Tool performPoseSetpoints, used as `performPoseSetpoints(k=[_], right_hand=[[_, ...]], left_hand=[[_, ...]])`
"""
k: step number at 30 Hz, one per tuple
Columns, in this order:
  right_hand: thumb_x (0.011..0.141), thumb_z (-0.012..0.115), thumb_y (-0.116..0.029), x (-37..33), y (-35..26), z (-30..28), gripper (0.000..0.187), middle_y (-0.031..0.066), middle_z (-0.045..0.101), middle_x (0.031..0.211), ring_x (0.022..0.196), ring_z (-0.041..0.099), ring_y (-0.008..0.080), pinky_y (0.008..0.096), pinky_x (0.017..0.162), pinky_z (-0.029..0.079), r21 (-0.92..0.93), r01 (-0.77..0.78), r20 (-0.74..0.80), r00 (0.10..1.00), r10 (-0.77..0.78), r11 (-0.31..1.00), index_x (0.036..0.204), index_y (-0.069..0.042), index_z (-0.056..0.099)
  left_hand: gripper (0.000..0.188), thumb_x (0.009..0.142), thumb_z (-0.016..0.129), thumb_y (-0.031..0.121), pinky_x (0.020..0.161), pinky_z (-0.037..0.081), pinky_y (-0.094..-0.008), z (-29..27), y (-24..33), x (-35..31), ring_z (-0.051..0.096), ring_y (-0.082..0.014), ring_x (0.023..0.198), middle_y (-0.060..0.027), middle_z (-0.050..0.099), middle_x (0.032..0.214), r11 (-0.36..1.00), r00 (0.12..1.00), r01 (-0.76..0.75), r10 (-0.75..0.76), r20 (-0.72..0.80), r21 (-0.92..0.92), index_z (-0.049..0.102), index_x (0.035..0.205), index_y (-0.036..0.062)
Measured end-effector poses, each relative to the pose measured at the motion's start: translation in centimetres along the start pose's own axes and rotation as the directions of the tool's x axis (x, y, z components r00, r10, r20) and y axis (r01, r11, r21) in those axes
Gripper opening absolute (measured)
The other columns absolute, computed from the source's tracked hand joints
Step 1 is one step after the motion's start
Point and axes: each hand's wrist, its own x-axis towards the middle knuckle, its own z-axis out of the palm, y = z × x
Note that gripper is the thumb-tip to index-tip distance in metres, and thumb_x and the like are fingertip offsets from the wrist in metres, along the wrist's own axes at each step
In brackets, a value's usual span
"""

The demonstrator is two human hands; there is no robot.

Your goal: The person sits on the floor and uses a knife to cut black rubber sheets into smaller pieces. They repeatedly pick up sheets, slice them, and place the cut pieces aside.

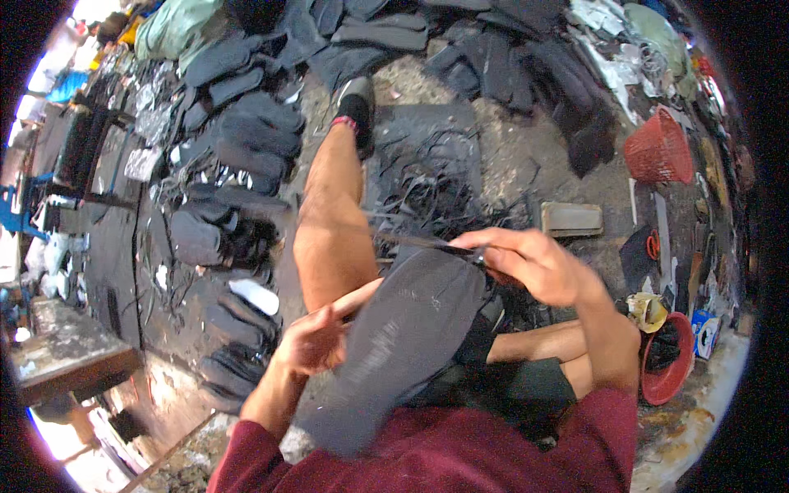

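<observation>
A large dark grey shoe sole (415,316) lies slanted over my lap, with pale scuff marks on its face. Its left edge rests in my left hand (316,337), which is closed on it with the thumb on the near side. At the sole's far right end, my right hand (526,259) is pinched shut on a long, thin, dark blade-like strip (423,241). That strip reaches leftward past the sole's tip and is blurred, so I cannot tell whether it is a knife or a cut strip.
Dark cut strips (427,185) heap on a mat ahead of me. Stacks of dark soles (255,135) line the left and far floor. Rightward are a red basket (660,148), a pale rectangular block (572,219), red-handled scissors (653,244) and a red bucket (667,382). A wooden bench (78,366) stands left.
</observation>
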Motion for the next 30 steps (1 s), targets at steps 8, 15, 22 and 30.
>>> performPoseSetpoints(k=[8,15,22,30], right_hand=[[0.098,0.055,-0.008,-7.0,0.7,9.3,0.035,0.0061,0.061,0.089,0.072,0.053,0.0135,0.0248,0.067,0.043,-0.097,0.201,-0.662,0.719,-0.214,0.975,0.131,-0.003,0.06],[0.099,0.054,-0.011,-9.0,6.4,13.4,0.046,0.0108,0.066,0.095,0.078,0.06,0.0184,0.0308,0.072,0.049,0.056,0.301,-0.811,0.57,-0.132,0.952,0.144,-0.003,0.048],[0.092,0.058,-0.006,-15.7,10.3,15.8,0.029,0.0213,0.069,0.103,0.09,0.068,0.0384,0.0407,0.08,0.053,-0.248,-0.018,-0.784,0.591,-0.19,0.969,0.12,-0.003,0.066],[0.094,0.058,-0.009,-11.0,8.2,12.4,0.03,0.0145,0.065,0.086,0.073,0.064,0.0309,0.0375,0.066,0.051,-0.306,-0.091,-0.7,0.696,-0.16,0.948,0.123,-0.007,0.065]], left_hand=[[0.068,0.091,0.063,0.041,0.1,0.044,-0.0396,13.0,-2.2,6.9,0.054,-0.0267,0.121,-0.0133,0.051,0.138,0.348,0.353,-0.934,0.933,-0.068,-0.078,0.04,0.143,0.0038],[0.034,0.086,0.074,0.022,0.083,0.055,-0.0357,14.3,0.1,9.7,0.064,-0.0179,0.091,-0.0039,0.066,0.101,0.725,0.639,-0.689,0.589,-0.494,-0.027,0.062,0.113,0.0053],[0.032,0.086,0.074,0.024,0.079,0.056,-0.0332,12.2,-1.0,10.7,0.067,-0.0216,0.084,-0.0049,0.07,0.097,0.756,0.656,-0.649,0.498,-0.567,-0.087,0.064,0.111,0.0064],[0.043,0.081,0.074,0.027,0.079,0.056,-0.0372,7.6,-4.7,10.1,0.066,-0.0228,0.086,-0.0072,0.067,0.098,0.828,0.657,-0.54,0.526,-0.54,0.15,0.06,0.113,0.0032]])
